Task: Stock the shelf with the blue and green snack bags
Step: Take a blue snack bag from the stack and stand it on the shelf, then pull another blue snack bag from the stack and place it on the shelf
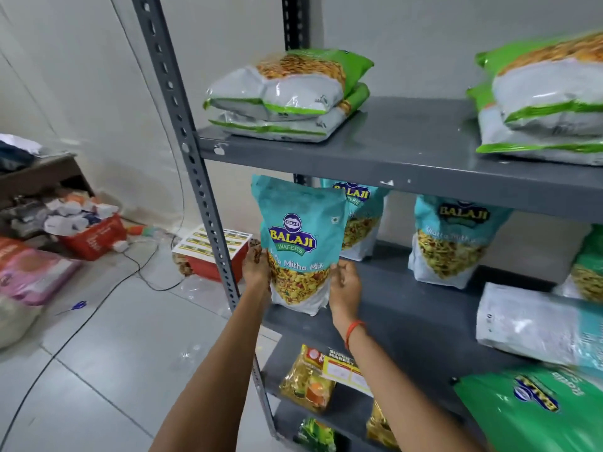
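Head view. Blue bag point(300, 246) upright at front left of middle shelf point(408, 308), base on the shelf edge — gripped at both lower sides. Left hand point(257, 265) clasping its left edge; right hand point(344, 282) clasping its right edge, red band point(354, 331) on wrist. Two more blue bags point(453, 239) standing behind. Green bags point(287, 93) stacked flat on upper shelf point(391, 148).

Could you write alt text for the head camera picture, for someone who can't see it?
Two bare hands, left hand and right hand, hold a blue snack bag upright at the left end of a grey metal shelf. Two more blue bags stand behind, and green bags lie stacked on the shelf above.
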`<state>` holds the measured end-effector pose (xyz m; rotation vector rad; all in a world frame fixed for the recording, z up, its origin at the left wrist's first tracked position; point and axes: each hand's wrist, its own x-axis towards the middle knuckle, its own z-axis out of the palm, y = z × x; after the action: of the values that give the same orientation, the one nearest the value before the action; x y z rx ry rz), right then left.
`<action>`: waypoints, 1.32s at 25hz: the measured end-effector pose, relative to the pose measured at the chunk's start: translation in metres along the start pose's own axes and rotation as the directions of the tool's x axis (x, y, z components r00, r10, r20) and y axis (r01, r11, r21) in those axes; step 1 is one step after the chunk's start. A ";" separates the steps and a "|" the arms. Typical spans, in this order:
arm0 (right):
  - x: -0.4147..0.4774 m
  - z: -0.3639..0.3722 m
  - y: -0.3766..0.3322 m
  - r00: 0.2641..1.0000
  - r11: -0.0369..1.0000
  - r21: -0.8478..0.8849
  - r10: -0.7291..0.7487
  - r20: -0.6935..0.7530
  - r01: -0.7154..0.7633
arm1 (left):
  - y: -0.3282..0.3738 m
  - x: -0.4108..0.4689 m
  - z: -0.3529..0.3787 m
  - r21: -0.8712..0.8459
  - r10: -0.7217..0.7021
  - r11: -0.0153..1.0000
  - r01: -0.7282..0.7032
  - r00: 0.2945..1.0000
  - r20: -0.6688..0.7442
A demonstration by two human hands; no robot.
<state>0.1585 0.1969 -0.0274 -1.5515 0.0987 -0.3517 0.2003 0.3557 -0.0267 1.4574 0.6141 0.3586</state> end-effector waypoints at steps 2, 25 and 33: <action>0.003 0.007 0.002 0.999 0.999 -0.032 -0.018 -0.044 0.016 | 0.004 0.005 0.000 0.034 0.020 0.999 -0.021 1.000 0.023; -0.044 -0.335 0.005 0.750 0.939 0.307 0.316 -0.581 -0.157 | -0.066 -0.338 0.230 0.173 0.318 0.709 -0.684 0.529 0.786; -0.032 -0.366 -0.009 0.698 0.818 0.539 0.504 -0.509 -0.198 | -0.079 -0.356 0.265 0.147 0.391 0.526 -0.838 0.391 0.833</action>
<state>0.0233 -0.1450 -0.0336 -0.8590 0.8038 -0.5297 0.0612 -0.0724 -0.0441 2.2272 -0.6642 0.1624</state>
